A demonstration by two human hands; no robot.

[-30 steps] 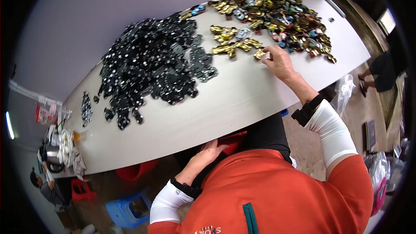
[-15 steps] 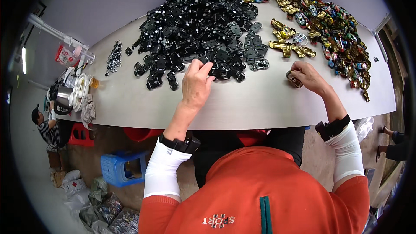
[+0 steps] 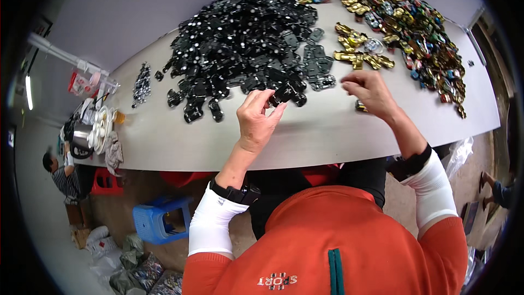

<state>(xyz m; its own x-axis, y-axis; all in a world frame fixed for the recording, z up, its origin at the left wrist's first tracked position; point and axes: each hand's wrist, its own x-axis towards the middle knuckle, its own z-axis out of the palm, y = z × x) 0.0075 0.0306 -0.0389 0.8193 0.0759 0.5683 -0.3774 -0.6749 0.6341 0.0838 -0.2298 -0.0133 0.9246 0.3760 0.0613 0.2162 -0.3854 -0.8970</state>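
My left hand (image 3: 255, 122) pinches a black toy car chassis (image 3: 282, 94) between thumb and fingertips, at the near edge of a large heap of black chassis (image 3: 234, 43). To the right, my right hand (image 3: 372, 96) hovers over the table with its fingers loosely curved and apart, and I see nothing between them. Just below those fingers lies a small toy car (image 3: 361, 106), partly covered by the hand. Several gold toy car bodies (image 3: 357, 57) rest beyond my right hand, beside a big pile of multicoloured and gold car bodies (image 3: 431, 49).
The pale table (image 3: 180, 145) carries a small pile of shiny little parts (image 3: 142, 84) at the left. A steel kettle (image 3: 82, 136), stacked white dishes (image 3: 102, 125) and a cloth (image 3: 113, 153) stand at its left end. A blue stool (image 3: 158, 221) is on the floor; a person (image 3: 63, 175) sits far left.
My left hand has lifted a black chassis from the heap's edge and moved right. My right hand has let go of the small car and shifted left and slightly away from me.
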